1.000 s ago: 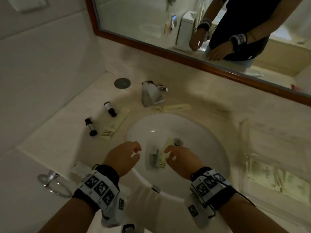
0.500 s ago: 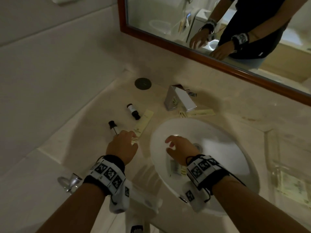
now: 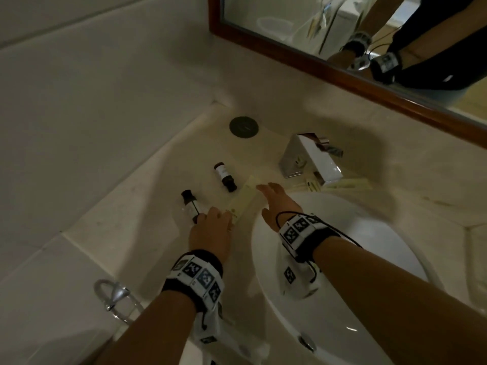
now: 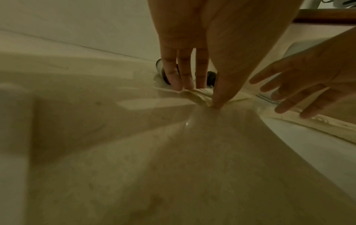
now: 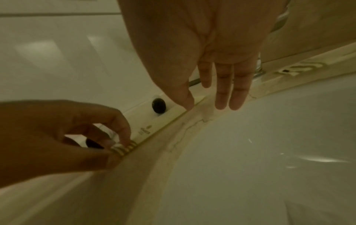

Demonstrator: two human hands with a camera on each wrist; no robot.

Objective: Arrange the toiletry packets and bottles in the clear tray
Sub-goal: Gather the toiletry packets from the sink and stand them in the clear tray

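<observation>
A long cream packet (image 3: 245,201) lies on the counter left of the sink, its gold-striped end (image 5: 125,148) nearest me. My left hand (image 3: 217,218) pinches that striped end between thumb and curled fingers (image 4: 200,95). My right hand (image 3: 271,198) hovers over the packet's far half with straight fingers and holds nothing (image 5: 210,105). Two small dark bottles lie on their sides: one (image 3: 225,176) just left of the packet, the other (image 3: 190,205) by my left fingers. More cream packets (image 3: 342,184) lie beside the tap. The clear tray's edge (image 3: 478,259) barely shows at far right.
The white sink basin (image 3: 382,259) lies under my right forearm. A chrome tap (image 3: 311,162) stands behind it. A dark round disc (image 3: 243,126) sits in the counter's back corner. A tiled wall closes the left, and a towel ring (image 3: 116,299) hangs below the counter edge.
Both hands left the sink basin and moved left onto the counter. My left hand has taken hold of the packet's striped end. The view has swung left, away from the tray.
</observation>
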